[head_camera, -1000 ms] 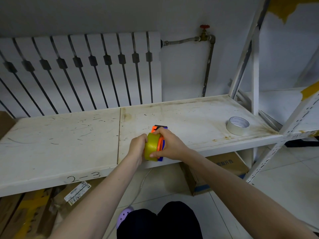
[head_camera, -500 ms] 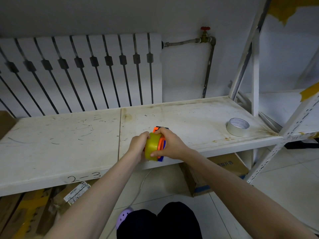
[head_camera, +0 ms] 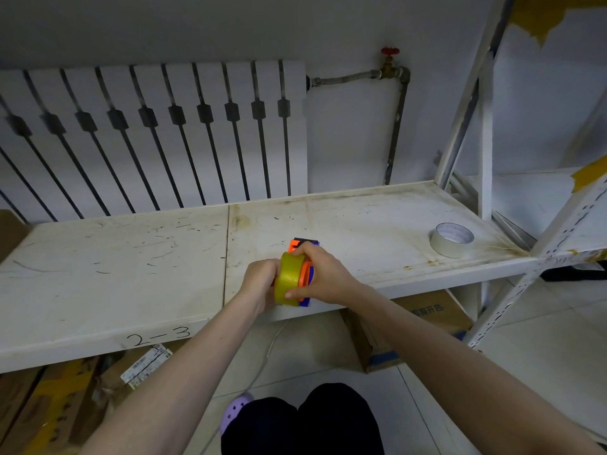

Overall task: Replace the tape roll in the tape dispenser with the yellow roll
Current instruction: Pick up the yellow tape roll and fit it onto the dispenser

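Note:
The yellow tape roll [head_camera: 288,278] stands on edge against the orange wheel of the orange and blue tape dispenser [head_camera: 306,274], near the front edge of the white shelf [head_camera: 115,274]. My left hand [head_camera: 259,284] presses on the roll's left face. My right hand [head_camera: 323,277] wraps over the dispenser from the right, its thumb and fingers also touching the roll's rim. The dispenser's far end pokes out beyond my fingers. A white tape roll [head_camera: 451,239] lies flat at the shelf's right end.
A white radiator [head_camera: 157,136] and a pipe with a red valve [head_camera: 390,51] line the wall behind. A white rack post [head_camera: 486,142] rises at the right. Cardboard boxes [head_camera: 410,326] sit under the shelf. My knees and a purple shoe [head_camera: 236,408] are below.
Both hands and the roll stay at the same spot on the shelf; the grip looks the same, with only a slight shift of the view.

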Motion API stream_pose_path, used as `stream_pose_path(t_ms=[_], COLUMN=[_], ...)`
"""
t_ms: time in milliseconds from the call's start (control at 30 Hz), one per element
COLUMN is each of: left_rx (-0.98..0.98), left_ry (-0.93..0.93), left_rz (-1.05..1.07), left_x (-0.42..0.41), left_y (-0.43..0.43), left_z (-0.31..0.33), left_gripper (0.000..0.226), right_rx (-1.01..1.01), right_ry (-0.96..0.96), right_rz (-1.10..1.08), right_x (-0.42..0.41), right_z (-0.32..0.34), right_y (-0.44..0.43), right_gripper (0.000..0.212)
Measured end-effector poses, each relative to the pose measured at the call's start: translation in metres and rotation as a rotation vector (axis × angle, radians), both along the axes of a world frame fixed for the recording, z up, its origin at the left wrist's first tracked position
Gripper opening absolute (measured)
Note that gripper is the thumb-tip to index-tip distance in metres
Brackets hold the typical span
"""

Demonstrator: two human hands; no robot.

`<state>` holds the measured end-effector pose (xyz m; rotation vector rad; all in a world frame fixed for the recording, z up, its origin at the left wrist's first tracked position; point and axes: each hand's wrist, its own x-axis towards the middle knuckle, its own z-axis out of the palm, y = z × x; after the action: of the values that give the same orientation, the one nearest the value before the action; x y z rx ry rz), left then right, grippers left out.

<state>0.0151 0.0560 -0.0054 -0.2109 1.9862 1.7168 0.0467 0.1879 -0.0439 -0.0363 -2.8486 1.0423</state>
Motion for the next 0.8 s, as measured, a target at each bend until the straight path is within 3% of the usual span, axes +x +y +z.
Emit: stream_pose_path(t_ms=[167,367,667,800], left_rx=[-0.006,0.017,0.078,-0.035], left_ry=[0.018,-0.003,-0.034,-0.019], left_rz=[-0.015,-0.027,0.015,0.009], left_x=[0.000,-0.002,-0.004,-0.006], left_y=[-0.002,0.003,0.001,0.001], left_z=[-0.002,0.001,-0.010,-0.013], left_gripper=[0.006,0.021,0.016,0.013], right_rx=[-0.011,-0.015,-0.005,-0.006], right_ry=[-0.010,-0.005,0.014,0.020], right_rz=[-0.009,-0.012,0.000,0.000], right_x=[0.001,0.002,0.003,0.006], right_z=[0.004,0.003,0.000,0.000], right_y=[-0.001,-0.001,-0.003,-0.004], right_gripper=[0.076,0.077,0.079,0.079])
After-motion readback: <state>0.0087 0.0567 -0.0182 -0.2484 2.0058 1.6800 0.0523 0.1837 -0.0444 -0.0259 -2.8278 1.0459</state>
